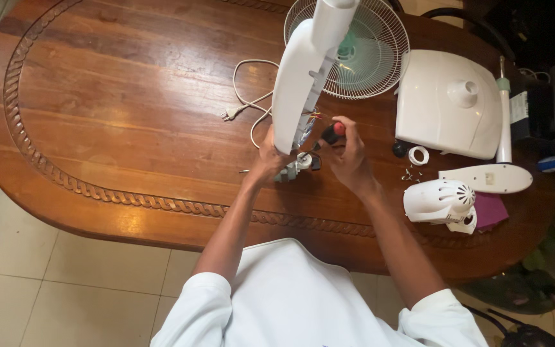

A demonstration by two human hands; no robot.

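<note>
A white fan body [302, 71] stands tilted over the wooden table [117, 115], its round wire guard [362, 58] lying behind it. My left hand [268, 156] grips the lower end of the fan body, where coloured wires and a grey fitting [293, 168] show. My right hand [349, 153] is closed on a screwdriver with a red and black handle [334, 132], its tip pointing into the open bottom of the fan body. The blade of the screwdriver is hidden by the housing.
A white power cord with plug [239, 109] trails left of the fan. At right lie a white square base [449, 103], a white pole [503, 122], an oval cover [486, 178], a vented motor cap [438, 200], a white ring [418, 155] and several small screws [411, 173].
</note>
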